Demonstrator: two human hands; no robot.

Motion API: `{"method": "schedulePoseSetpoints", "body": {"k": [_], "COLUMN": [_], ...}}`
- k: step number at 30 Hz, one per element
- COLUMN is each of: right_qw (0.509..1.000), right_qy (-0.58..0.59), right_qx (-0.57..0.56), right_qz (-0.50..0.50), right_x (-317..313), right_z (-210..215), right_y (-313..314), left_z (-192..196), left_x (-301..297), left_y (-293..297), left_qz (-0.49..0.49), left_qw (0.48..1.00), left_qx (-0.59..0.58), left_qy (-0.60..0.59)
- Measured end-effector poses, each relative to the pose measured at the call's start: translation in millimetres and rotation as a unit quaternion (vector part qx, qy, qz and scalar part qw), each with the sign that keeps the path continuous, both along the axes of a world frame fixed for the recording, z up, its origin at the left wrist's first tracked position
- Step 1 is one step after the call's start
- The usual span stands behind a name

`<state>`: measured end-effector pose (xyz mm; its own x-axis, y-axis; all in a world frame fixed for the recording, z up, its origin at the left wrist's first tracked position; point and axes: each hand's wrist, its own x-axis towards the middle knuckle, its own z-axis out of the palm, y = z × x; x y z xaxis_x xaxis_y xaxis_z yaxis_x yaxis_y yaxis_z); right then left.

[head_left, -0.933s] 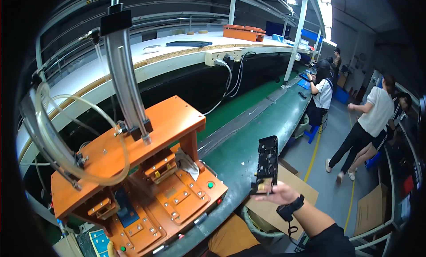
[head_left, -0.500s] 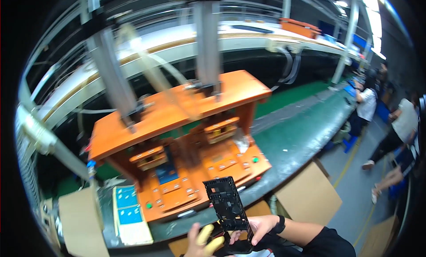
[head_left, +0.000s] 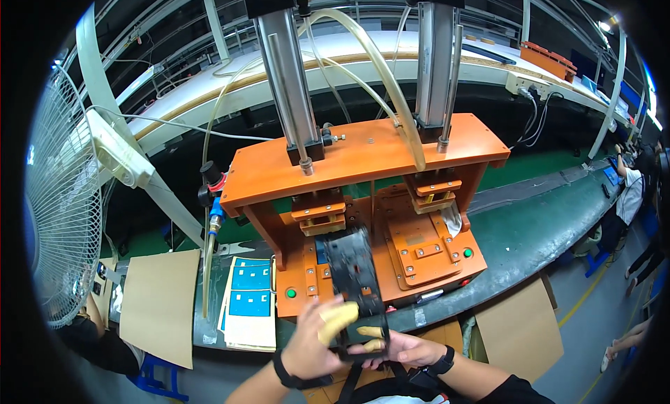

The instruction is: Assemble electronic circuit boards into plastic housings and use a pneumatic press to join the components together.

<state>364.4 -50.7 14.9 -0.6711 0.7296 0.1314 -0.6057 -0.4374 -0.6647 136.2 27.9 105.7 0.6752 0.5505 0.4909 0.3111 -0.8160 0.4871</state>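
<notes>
A black plastic phone frame, long and full of small cutouts, is tilted upright before the orange press. My right hand grips its lower end from the right. At the lower left edge, my left hand also closes on the frame, with yellow finger cots on its fingers. Some fingertips show through the frame's lower window. Behind the frame, it hides part of the press's left fixture; the right fixture plate shows plainly. Black bands circle both wrists.
Two pneumatic cylinders with hoses rise from the press. Printed sheets in blue and cream lie left of it on the green bench. A white fan stands far left. Cardboard sheets flank the bench, and people work at far right.
The view has swung left, so the press sits further right and the fan shows. My left hand, earlier apart from the phone frame's edge, now rests on it. My right hand keeps its grip.
</notes>
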Motion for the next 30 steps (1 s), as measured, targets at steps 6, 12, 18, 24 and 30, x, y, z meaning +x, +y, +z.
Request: {"method": "schedulePoseSetpoints", "body": {"k": [6, 12, 18, 24, 30], "right_qw": [0.996, 0.991, 0.985, 0.981, 0.977], "right_qy": [-0.066, -0.125, -0.158, -0.184, -0.198], "right_qx": [0.058, 0.048, 0.051, 0.056, 0.073], "right_qz": [0.007, -0.019, -0.045, -0.039, -0.03], "right_x": [18, 36, 45, 36, 41], "right_z": [-16, -30, -35, -34, -32], "right_y": [-8, -23, -30, -28, -27], "left_z": [46, 50, 57, 49, -3], "left_x": [-2, -4, 3, -6, -65], "left_y": [63, 87, 94, 84, 65], "left_qz": [0.035, 0.046, 0.015, 0.011, 0.066], "left_qw": [0.994, 0.981, 0.969, 0.986, 0.996], "left_qx": [-0.011, -0.062, -0.046, -0.047, -0.031], "left_qy": [0.099, 0.179, 0.242, 0.158, -0.055]}}
